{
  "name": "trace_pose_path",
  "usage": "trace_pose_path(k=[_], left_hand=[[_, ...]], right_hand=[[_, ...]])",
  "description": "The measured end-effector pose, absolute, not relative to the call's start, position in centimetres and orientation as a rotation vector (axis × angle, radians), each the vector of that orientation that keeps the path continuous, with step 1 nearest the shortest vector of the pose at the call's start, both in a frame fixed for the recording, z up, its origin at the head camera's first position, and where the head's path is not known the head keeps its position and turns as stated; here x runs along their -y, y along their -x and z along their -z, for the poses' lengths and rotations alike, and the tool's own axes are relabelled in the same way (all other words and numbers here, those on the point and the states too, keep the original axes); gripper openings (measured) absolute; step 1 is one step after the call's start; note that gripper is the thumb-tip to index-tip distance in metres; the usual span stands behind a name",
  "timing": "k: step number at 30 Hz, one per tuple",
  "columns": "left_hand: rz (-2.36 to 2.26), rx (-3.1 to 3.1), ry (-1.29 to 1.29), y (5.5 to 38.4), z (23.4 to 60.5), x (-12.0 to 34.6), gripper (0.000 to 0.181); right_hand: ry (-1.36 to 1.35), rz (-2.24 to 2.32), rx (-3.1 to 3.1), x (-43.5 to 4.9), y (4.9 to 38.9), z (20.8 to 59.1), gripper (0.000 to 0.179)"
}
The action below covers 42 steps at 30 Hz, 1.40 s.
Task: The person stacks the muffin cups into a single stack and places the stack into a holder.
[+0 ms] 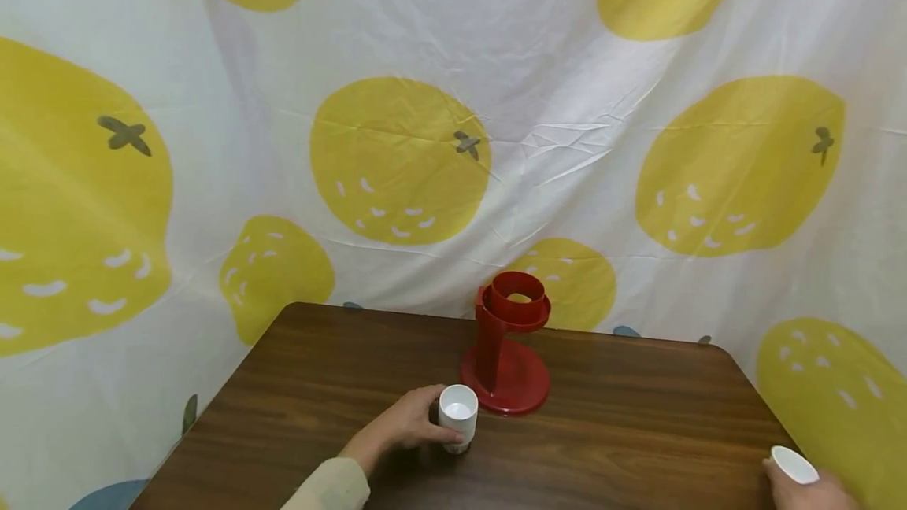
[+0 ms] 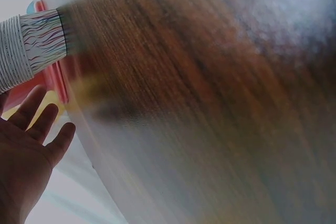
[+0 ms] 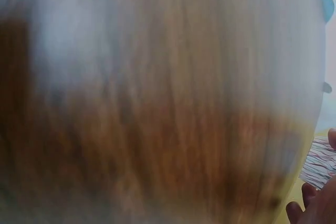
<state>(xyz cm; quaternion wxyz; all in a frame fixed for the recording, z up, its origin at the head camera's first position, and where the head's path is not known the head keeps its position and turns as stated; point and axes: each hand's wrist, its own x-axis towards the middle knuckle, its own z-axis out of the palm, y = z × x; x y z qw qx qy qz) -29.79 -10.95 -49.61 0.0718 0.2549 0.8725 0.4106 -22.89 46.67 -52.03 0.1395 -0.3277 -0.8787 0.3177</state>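
My left hand [image 1: 411, 419] holds a white cup [image 1: 458, 415] upright between thumb and forefinger, left of the table's middle. In the left wrist view this cup [image 2: 44, 43] has a ribbed white upper part and coloured wavy lines near its base; the other fingers are spread below it. Whether its base touches the table cannot be told. By the table's right edge, my right hand [image 1: 808, 490] grips a second white cup [image 1: 794, 465], slightly tilted. Wavy lines mark that cup [image 3: 318, 162] too in the right wrist view, where most of the hand is cut off.
Behind the left cup stands a red stand [image 1: 506, 376] with a round base, an upright and a ring-shaped top. Both cups are at a dark wood-grain table [image 1: 609, 431]. A white curtain [image 1: 553, 61] printed with yellow fruit hangs behind and beside it.
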Motion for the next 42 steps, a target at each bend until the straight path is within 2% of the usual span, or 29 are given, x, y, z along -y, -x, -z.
trace_pose_path(k=[5, 11, 18, 42], left_hand=[[-1.245, -2.612, -0.766, 29.8, 49.6, 11.0, 0.058], [-1.241, -2.621, -0.754, 29.7, 49.6, 11.1, 0.058], [-1.241, -2.618, -0.754, 29.7, 49.5, 11.0, 0.059], [-1.25, -2.615, -0.778, 29.8, 49.7, 10.8, 0.059]], right_hand=[[0.797, -0.828, 2.632, -46.1, 23.1, 51.5, 0.071], [0.858, -0.831, 2.602, -43.7, 24.1, 51.3, 0.072], [0.875, -0.927, 2.578, -40.8, 24.6, 50.8, 0.086], [0.453, -0.956, 2.555, -30.5, 26.3, 46.9, 0.077]])
